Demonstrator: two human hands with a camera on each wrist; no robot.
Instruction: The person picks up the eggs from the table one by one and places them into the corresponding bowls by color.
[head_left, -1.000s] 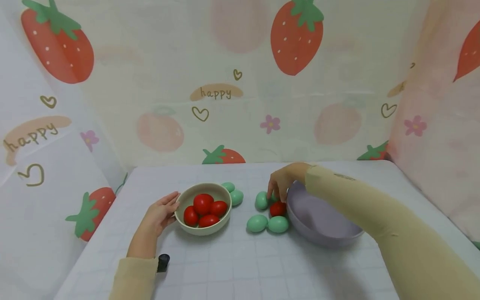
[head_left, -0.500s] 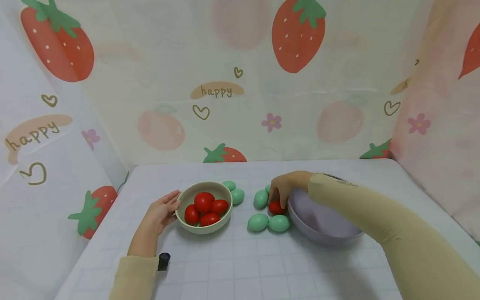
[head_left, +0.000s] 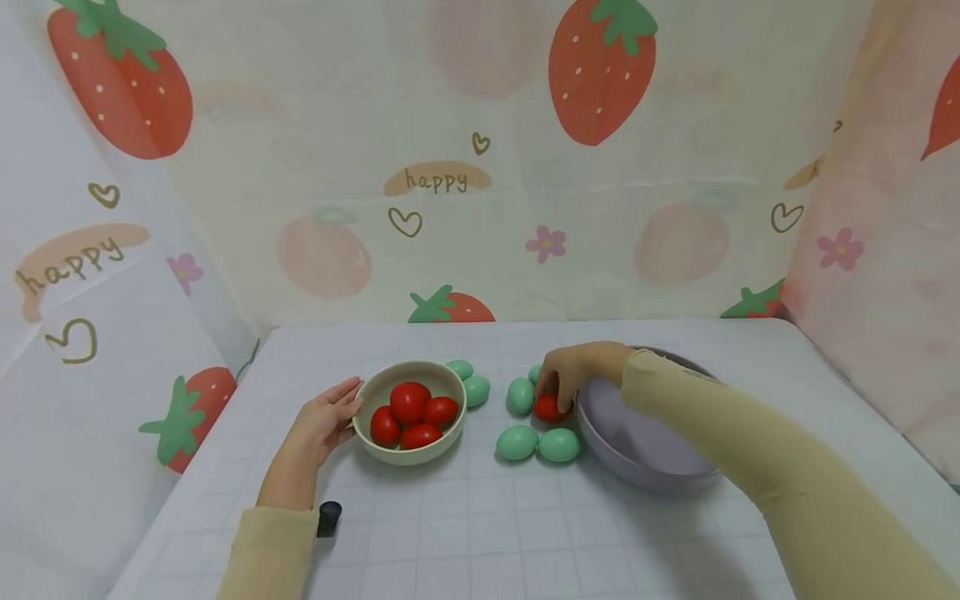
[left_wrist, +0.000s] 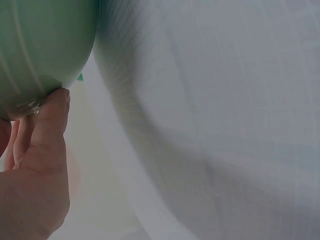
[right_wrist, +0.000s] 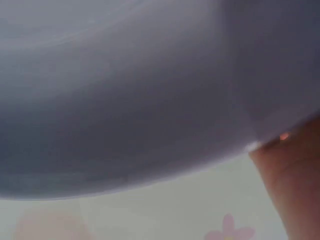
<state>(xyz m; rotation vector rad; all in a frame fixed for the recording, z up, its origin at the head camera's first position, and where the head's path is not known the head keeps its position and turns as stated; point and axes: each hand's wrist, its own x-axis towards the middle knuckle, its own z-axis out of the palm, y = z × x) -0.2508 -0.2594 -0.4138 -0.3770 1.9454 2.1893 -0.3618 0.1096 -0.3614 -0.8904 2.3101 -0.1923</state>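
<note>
My left hand [head_left: 326,421] holds the left side of a pale green bowl [head_left: 408,457], thumb and fingers at its wall. In the left wrist view the fingers [left_wrist: 50,120] press against the bowl's outside. Several red eggs [head_left: 410,402] lie in this bowl. My right hand [head_left: 566,372] reaches down past the rim of a purple basin [head_left: 637,475] and grips a red egg [head_left: 549,408] on the table. Its fingers hide part of the egg. In the right wrist view the basin wall [right_wrist: 150,125] covers most of the hand's work.
Two green eggs [head_left: 517,442] lie in front of the red egg, and another green egg [head_left: 521,395] is left of it. More green eggs [head_left: 476,390] sit behind the bowl's right side. A black object [head_left: 328,518] shows beside the left sleeve.
My right hand has come down from the green eggs behind onto the red egg, and the egg has shifted slightly left. The left hand stays at the bowl.
</note>
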